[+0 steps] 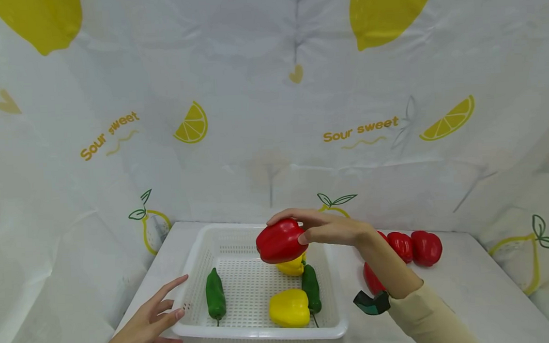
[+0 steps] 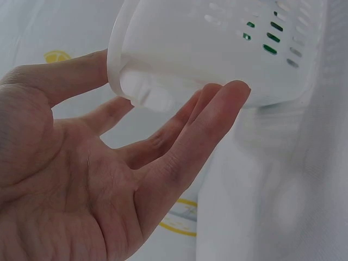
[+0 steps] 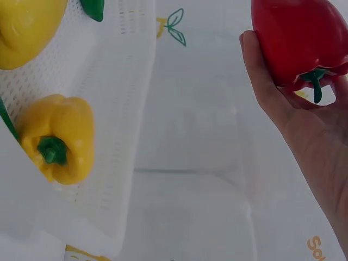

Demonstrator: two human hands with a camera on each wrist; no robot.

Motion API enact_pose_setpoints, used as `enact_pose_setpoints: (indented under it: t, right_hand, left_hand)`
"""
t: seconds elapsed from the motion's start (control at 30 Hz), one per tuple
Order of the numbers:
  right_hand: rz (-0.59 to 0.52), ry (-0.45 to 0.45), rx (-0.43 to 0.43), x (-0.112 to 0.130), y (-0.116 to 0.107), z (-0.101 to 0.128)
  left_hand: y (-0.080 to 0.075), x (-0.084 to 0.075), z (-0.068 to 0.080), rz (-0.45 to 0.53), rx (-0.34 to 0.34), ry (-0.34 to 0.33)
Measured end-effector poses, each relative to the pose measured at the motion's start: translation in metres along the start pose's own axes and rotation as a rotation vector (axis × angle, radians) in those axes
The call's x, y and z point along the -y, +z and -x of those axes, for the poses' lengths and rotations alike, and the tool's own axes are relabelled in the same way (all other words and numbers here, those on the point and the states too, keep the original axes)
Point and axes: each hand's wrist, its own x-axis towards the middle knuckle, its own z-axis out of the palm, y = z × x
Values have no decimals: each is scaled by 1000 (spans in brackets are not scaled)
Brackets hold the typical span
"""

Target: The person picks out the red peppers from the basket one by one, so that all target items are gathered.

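Observation:
My right hand (image 1: pixel 326 228) grips a red bell pepper (image 1: pixel 280 241) above a white perforated plastic basket (image 1: pixel 260 335). In the right wrist view, fingers wrap the pepper's sides, its green stem (image 3: pixel 315 87) facing the palm. Inside the basket, a yellow bell pepper (image 1: pixel 288 308) lies near the front; another yellow one (image 1: pixel 292 267) is partly hidden behind the held pepper. One long green pepper (image 1: pixel 215 294) lies at the left, a second (image 1: pixel 311 288) at the right. My left hand (image 1: pixel 147 320) is at the basket's left side, its extended fingers against the rim and outer wall.
Several red bell peppers (image 1: pixel 426 247) lie on the white table (image 1: pixel 476 285) right of the basket, some partly hidden by my right forearm. A white lemon-printed sheet (image 1: pixel 253 115) hangs behind and beside the table. A dark strap (image 1: pixel 372 302) shows at my right wrist.

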Motion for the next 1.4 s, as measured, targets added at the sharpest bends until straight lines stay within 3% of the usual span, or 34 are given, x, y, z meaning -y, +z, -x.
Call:
enact_pose_setpoints:
  t: [0.2,0.37,0.63,0.97,1.23,1.4]
  right_hand:
    - [-121,-89,52,-2,-5,11]
    - [-159,-136,61,-6,-7,22]
    - [-135,-127,-11,-10,-5,40]
    - [-237,-78,-51,-13,-9,60]
    - [22,12,-244,-18,-5,82]
    - [37,73,-289,-19,-5,99]
  left_hand:
    - [-1,-1,0,-4,14,23]
    - [-1,0,0,-1,12,15]
    - [2,-1,0,-1,-12,-11]
    - [1,-1,0,2,-11,-9]
    - [1,-1,-1,6,-16,-20]
    - [0,0,-1,6,-14,-18]
